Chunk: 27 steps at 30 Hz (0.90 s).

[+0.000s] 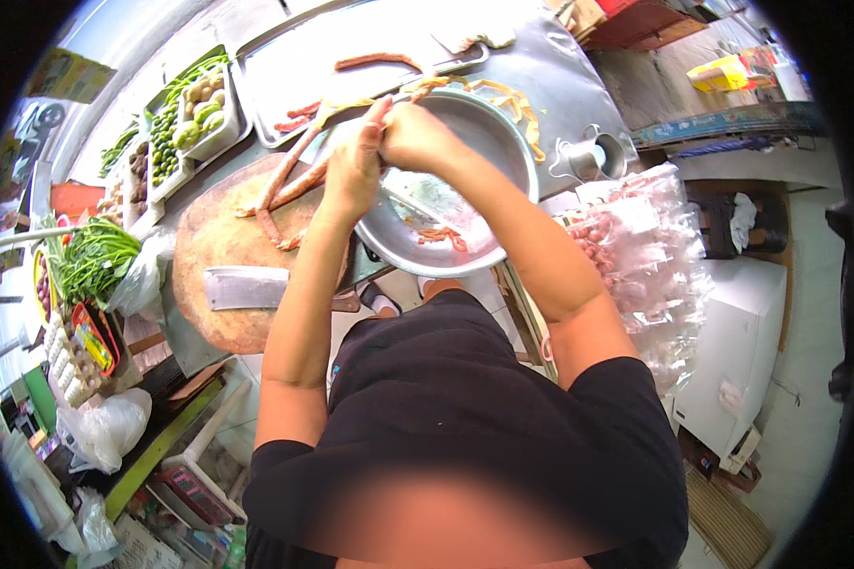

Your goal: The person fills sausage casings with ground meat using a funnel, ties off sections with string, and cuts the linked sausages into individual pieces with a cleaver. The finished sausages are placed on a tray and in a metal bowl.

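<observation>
Both my hands meet above the left part of a round metal basin. My left hand is closed around a long reddish-brown sausage string, its fingers pointing up. Beside it, my right hand is curled into a fist; what its fingers hold is hidden. From my left hand the string trails over a round wooden chopping board, where a cleaver lies flat. Inside the basin are a long pale utensil and some reddish scraps. Another sausage length and yellowish strips lie beyond.
A large metal tray lies at the back. Vegetable trays, leafy greens and eggs stand left. On the right are metal cups, clear plastic bags with reddish contents, and a white box-like appliance.
</observation>
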{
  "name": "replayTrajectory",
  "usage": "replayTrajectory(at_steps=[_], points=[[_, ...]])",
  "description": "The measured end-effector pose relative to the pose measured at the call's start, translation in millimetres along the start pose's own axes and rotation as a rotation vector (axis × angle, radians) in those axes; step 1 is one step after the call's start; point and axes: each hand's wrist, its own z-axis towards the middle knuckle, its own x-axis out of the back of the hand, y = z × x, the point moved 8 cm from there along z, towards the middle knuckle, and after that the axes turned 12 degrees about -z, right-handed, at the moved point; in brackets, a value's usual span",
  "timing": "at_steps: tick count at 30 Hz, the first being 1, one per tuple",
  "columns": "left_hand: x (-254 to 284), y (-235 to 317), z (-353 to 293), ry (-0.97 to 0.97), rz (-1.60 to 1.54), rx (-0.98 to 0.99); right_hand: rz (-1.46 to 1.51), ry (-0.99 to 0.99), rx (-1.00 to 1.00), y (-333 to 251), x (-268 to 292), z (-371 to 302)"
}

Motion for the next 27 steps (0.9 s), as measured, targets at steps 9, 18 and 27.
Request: replayTrajectory(at_steps=[9,18,27], points=[[-11,-8,-25,-0.104,0.092,0.011,0.552,-0.100,0.034,18,17,-15],[-16,4,-19,-0.082,0.408,-0.146,0.539,-0.138,-0.167,45,14,-12],[-19,3,-15,-0.006,0.396,-0.155,0.329,0.000,-0.170,42,45,-20]])
